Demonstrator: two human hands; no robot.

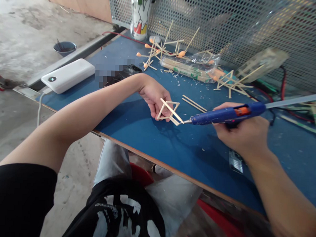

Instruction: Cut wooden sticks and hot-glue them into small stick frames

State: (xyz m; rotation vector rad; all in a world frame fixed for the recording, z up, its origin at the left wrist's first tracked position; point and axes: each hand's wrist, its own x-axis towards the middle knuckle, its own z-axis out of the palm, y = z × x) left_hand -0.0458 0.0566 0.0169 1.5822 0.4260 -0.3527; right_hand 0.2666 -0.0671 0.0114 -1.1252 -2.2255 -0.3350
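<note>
My left hand (156, 96) pinches a small frame of thin wooden sticks (171, 108) above the blue table. In my right hand (240, 135) is a blue glue gun (225, 114), with a long pale glue stick (293, 100) running out of its back. The gun's metal nozzle meets the sticks' lower right end, or is just beside it; contact is too small to tell. Two loose sticks (194, 103) lie on the table behind, between my hands.
Stick structures with orange tips (162, 49) and a bag of sticks (187, 69) lie at the back, before a perforated metal screen (228, 24). A white power bank (68, 75) sits left on the blue table (136, 131). Cables are at right.
</note>
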